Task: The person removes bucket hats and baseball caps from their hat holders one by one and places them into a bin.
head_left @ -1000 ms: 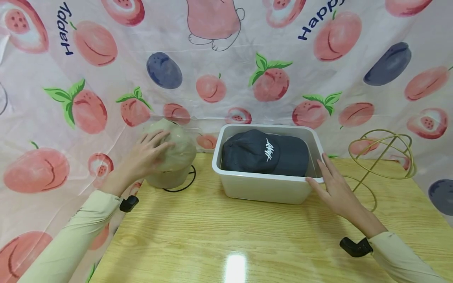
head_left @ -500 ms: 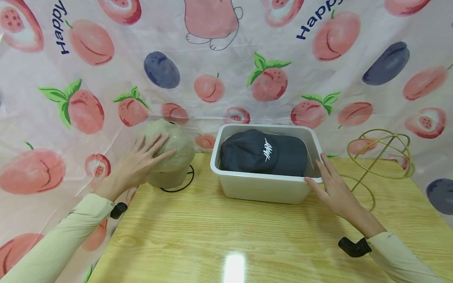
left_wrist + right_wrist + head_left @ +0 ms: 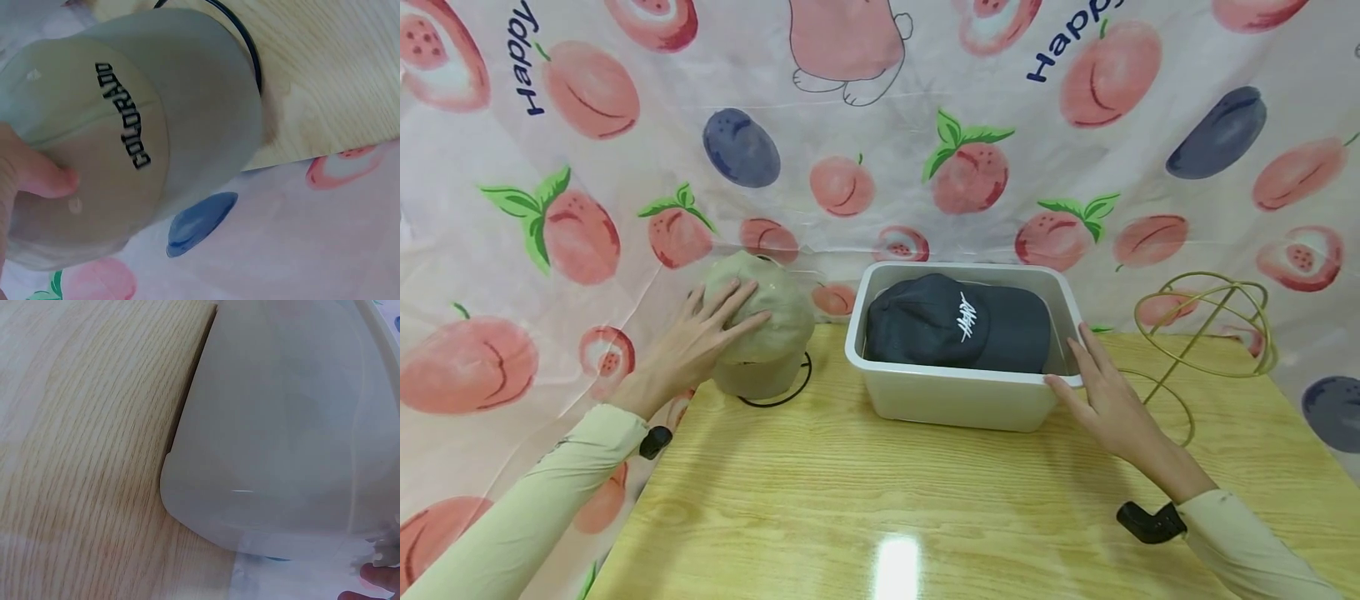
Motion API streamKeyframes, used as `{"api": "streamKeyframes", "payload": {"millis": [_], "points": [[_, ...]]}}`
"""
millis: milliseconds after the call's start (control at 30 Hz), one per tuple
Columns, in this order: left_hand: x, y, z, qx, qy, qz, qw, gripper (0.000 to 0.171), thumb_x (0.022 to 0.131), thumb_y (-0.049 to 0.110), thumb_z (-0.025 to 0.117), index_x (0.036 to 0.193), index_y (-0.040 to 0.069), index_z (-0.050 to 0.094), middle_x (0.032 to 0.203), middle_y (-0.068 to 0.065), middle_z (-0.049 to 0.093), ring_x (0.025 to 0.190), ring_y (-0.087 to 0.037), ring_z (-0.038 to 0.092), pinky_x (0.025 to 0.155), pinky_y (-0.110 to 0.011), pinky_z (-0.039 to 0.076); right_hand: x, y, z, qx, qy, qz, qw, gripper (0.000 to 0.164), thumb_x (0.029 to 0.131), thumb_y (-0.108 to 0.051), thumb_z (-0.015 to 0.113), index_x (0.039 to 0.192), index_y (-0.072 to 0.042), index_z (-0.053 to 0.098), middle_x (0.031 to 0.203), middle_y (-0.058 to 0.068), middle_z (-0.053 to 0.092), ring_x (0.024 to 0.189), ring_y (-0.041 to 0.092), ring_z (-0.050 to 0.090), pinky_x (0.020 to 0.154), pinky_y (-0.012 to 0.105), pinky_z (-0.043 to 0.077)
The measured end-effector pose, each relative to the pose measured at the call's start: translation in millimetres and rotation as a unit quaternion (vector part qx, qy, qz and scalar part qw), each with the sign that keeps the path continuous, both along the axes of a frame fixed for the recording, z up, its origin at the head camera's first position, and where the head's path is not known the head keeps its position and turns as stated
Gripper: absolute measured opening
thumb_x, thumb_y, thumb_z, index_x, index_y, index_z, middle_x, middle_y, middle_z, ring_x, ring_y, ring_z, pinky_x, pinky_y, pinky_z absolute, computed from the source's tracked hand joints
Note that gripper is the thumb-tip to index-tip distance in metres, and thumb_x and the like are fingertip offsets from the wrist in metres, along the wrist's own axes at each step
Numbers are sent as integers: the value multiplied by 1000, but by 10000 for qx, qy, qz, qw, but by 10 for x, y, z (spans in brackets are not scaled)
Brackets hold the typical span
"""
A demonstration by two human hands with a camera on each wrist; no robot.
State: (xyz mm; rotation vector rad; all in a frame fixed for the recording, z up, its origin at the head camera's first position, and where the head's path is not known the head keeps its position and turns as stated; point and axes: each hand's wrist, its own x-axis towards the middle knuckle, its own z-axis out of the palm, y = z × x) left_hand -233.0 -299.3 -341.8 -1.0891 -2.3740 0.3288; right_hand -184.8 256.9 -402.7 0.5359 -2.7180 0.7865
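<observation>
At the table's left end stands a beige baseball cap [image 3: 786, 312], with black COLORADO lettering in the left wrist view. My left hand [image 3: 700, 343] rests on its crown with fingers spread and nearly straight; the thumb lies on the cloth in the left wrist view. A black wire ring [image 3: 252, 50] shows beneath this cap. My right hand [image 3: 1108, 408] touches the front right corner of a white plastic bin [image 3: 962, 400], its fingers straight along the rim. Inside the bin lies a dark baseball cap [image 3: 921, 325] with white script, brim to the right.
Right of the bin stands a gold wire hat stand [image 3: 1189, 346], close to my right hand. The light wooden table [image 3: 820, 500] extends in front of the bin. A fruit-printed cloth [image 3: 865, 225] hangs behind and down the left side.
The left hand's fingers have spread and straightened on the beige cap, and the hand has shifted slightly left. The right hand and bin keep their places; the view has shifted slightly.
</observation>
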Motion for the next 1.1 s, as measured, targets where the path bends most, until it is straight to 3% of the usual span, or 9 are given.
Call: {"api": "streamKeyframes", "payload": {"millis": [167, 300, 500, 633, 800, 1100], "points": [[-49, -10, 24, 237, 100, -260, 9993, 65, 62, -8, 73, 124, 8, 60, 132, -20, 48, 121, -38, 44, 82, -60, 39, -2, 4, -7, -16, 17, -8, 10000, 68, 97, -34, 52, 144, 8, 28, 156, 18, 6, 126, 54, 31, 87, 71, 32], [-51, -17, 52, 405, -8, -402, 9984, 51, 64, -8, 73, 113, 4, 64, 112, -18, 59, 107, -37, 52, 77, -53, 44, 0, 11, -14, -19, 33, -11, 10000, 68, 97, -34, 52, 144, 8, 28, 156, 18, 7, 125, 54, 32, 87, 71, 32], [1, -19, 96, 842, -309, -617, 9941, 41, 66, -14, 69, 106, -1, 67, 101, -17, 65, 98, -38, 57, 80, -51, 46, 1, 14, -20, -41, 3, 15, 10000, 68, 97, -34, 52, 144, 8, 27, 156, 18, 6, 125, 54, 32, 87, 71, 32], [43, -15, 145, 1345, -599, -768, 9861, 42, 64, -20, 67, 103, -5, 68, 97, -18, 67, 93, -39, 60, 78, -50, 49, 2, 7, -6, -27, -2, -3, 10000, 68, 97, -34, 52, 144, 9, 28, 156, 19, 7, 124, 55, 33, 87, 70, 32], [90, -6, 236, 1845, -830, -666, 9770, 43, 62, -24, 66, 101, -7, 68, 98, -20, 67, 93, -39, 61, 74, -49, 50, 8, 0, 12, 6, -61, -30, 10000, 68, 97, -35, 51, 144, 8, 28, 156, 18, 6, 123, 55, 34, 88, 70, 32], [119, 36, 484, 2277, -780, -478, 9694, 39, 65, -22, 70, 98, -3, 71, 95, -17, 69, 90, -34, 63, 72, -45, 49, 7, -9, 8, -51, -40, -19, 10000, 67, 96, -34, 53, 143, 8, 30, 156, 19, 9, 124, 54, 34, 88, 69, 33]]}}
